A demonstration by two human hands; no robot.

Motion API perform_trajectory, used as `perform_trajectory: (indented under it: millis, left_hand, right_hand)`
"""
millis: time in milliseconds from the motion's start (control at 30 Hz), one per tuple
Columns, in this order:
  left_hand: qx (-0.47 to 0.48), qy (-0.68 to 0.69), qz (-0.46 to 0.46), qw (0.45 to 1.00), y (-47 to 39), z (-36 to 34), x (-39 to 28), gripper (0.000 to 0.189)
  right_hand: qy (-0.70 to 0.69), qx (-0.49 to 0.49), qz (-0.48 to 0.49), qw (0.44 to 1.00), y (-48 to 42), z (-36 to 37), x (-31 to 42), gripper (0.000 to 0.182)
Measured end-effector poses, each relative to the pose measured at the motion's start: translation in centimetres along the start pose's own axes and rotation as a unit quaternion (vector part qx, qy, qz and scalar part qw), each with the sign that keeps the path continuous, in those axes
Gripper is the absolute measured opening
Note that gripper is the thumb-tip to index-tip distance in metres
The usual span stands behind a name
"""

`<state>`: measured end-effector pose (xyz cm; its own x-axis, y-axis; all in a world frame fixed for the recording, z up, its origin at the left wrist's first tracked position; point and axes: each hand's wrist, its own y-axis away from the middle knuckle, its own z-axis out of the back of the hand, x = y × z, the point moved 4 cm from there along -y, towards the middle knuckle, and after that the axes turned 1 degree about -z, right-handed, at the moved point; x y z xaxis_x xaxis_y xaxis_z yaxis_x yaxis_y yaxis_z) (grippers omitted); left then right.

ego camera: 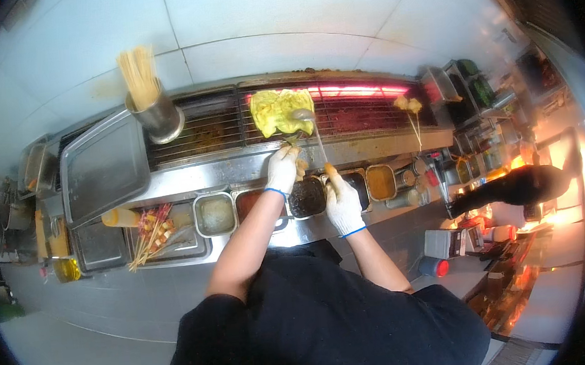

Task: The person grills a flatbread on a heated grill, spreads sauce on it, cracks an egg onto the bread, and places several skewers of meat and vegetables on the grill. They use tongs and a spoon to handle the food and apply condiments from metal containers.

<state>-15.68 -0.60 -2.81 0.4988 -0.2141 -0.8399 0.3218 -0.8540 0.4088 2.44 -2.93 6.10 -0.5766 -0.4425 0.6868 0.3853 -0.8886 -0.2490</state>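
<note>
A flattened yellow-green piece of food (278, 108), perhaps a vegetable, lies over the grill bars. Its lower end is dark, and my left hand (282, 168), in a white knit glove, closes there; the fingers hide the exact grip. In my right hand (343, 199), gloved alike, is the handle of a long metal spoon (303, 115), whose bowl rests against the food's right part. Just below my hands stand sauce pans, among them a dark one (307, 197) and an orange-brown one (381, 182).
The grill (365, 119) glows red behind the food. Two skewers (408, 105) lie at its right end. Leftward are a metal cup of bamboo sticks (156, 116), a leaning tray (105, 165) and skewered food (158, 228). Another person (533, 185) stands far right.
</note>
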Motion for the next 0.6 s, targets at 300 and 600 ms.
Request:
perform_trajectory:
  millis: [300, 600]
  left_hand:
    - [0.01, -0.01, -0.001, 1.0, 0.7, 0.1, -1.1, 0.025]
    - [0.008, -0.016, 0.008, 1.0, 0.6, -0.2, -1.4, 0.028]
  right_hand:
    - [0.036, -0.018, -0.023, 0.999, -5.1, -3.8, -2.4, 0.051]
    - [0.037, 0.081, -0.107, 0.99, 1.1, -0.7, 0.6, 0.049]
